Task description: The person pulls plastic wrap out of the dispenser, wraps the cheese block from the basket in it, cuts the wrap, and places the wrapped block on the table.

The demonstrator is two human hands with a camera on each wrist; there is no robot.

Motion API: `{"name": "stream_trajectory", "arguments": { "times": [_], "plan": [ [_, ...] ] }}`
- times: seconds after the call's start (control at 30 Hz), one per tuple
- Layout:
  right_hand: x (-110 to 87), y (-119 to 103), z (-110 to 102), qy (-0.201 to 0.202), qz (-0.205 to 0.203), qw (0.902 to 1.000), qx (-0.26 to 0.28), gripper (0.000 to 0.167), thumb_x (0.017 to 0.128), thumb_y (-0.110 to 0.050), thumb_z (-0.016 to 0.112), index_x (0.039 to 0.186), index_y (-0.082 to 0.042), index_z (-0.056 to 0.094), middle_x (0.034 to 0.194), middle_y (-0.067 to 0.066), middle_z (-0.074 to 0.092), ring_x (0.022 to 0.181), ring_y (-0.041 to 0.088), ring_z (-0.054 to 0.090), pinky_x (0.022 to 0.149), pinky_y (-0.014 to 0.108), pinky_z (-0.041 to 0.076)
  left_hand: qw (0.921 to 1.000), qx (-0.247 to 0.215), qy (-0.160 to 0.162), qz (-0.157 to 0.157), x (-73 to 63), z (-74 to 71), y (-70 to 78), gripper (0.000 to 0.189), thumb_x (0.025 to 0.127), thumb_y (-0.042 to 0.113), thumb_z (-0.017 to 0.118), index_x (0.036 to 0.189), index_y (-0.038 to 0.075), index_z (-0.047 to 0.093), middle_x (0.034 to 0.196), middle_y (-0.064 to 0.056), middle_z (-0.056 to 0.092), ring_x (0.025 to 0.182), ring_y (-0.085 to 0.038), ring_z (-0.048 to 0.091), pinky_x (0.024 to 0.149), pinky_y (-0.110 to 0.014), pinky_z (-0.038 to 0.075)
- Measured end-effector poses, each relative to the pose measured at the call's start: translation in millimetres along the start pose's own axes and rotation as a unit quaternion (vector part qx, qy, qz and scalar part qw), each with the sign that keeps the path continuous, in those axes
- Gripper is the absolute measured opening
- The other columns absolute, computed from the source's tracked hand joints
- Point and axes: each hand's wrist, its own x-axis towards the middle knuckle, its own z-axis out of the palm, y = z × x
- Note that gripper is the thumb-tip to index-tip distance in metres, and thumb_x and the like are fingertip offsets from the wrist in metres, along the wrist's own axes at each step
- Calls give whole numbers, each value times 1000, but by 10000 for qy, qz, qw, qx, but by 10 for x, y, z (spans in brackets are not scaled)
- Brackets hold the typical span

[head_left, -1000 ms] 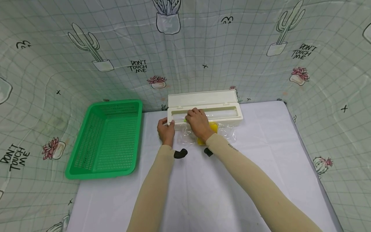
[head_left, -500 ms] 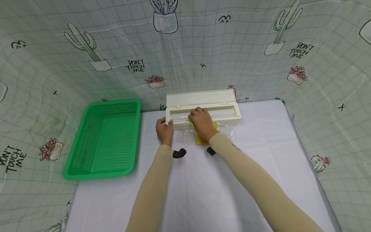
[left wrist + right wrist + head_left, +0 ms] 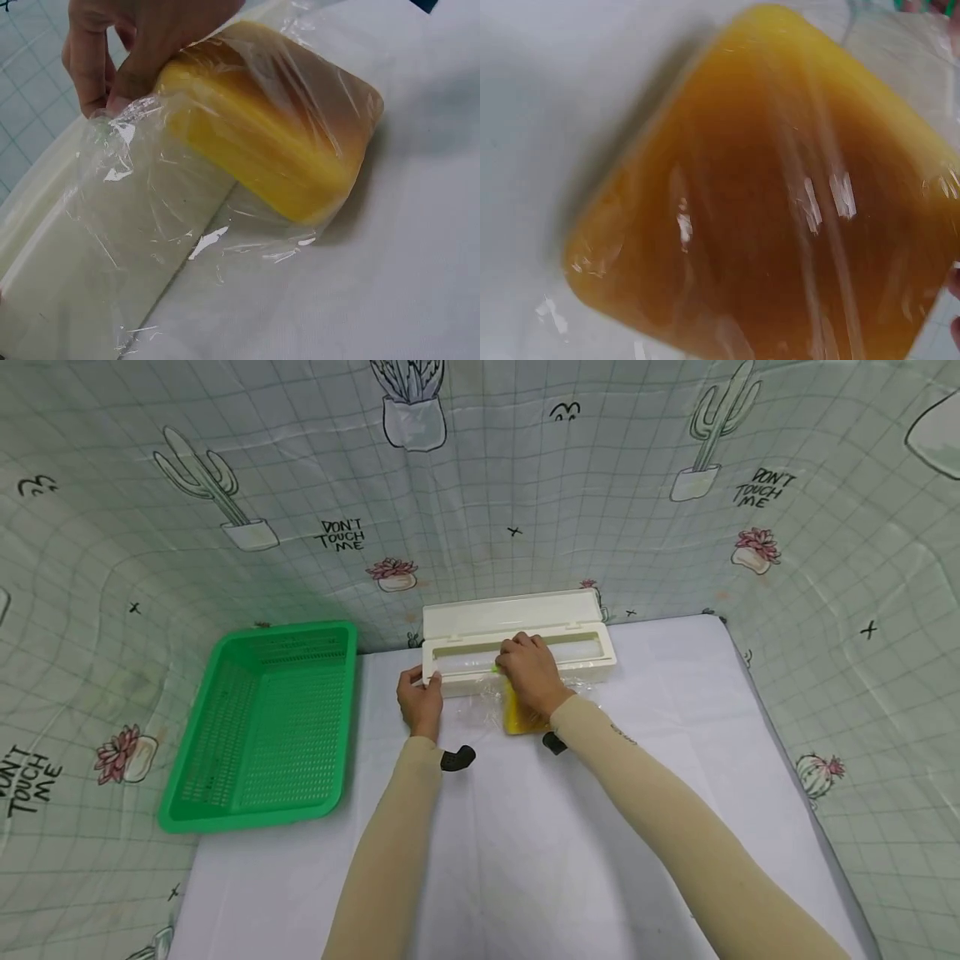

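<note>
A long white cling film dispenser (image 3: 465,685) lies at the table's back edge, lid (image 3: 517,612) raised, a roll in its trough. My left hand (image 3: 422,703) grips its left end, thumb at the front corner. My right hand (image 3: 534,675) pinches a small green slider (image 3: 496,669) on the front edge, near the middle. Clear film (image 3: 150,202) hangs over the front and drapes across a yellow block with rounded corners (image 3: 262,142), which sits just before the dispenser. Its broad face looks orange-brown through wrinkled film in the right wrist view. My right hand partly hides the block from above.
An upright green perforated basket (image 3: 277,735) stands on the left of the white-covered table (image 3: 517,860). A grid-patterned cloth (image 3: 480,510) hangs behind and along both sides. Black straps (image 3: 457,758) show at both wrists.
My right hand has slid a little to the right along the dispenser's front edge, with the green slider. My left hand keeps its grip at the left end. The head view has shifted slightly.
</note>
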Motion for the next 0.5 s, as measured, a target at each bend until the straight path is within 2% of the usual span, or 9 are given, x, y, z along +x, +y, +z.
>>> {"name": "stream_trajectory", "arguments": {
  "times": [0.23, 0.5],
  "plan": [
    [-5, 24, -37, -116, -137, 9997, -164, 14, 102, -9, 71, 101, -12, 84, 107, 2, 73, 107, 25, 59, 97, 41, 47, 10000, 11, 2, -50, 7, -4, -20, 35, 102, 12, 69, 135, 2, 62, 138, -16, 63, 113, -34, 65, 93, -45, 53],
    [-41, 88, -42, -98, -132, 9998, -131, 16, 104, -11, 68, 110, -11, 83, 111, 4, 72, 108, 25, 59, 98, 41, 47, 9999, -60, -61, 108, 55, -1, -56, 34, 102, 11, 70, 134, 2, 63, 136, -16, 64, 110, -33, 66, 90, -44, 54]
  ]
}}
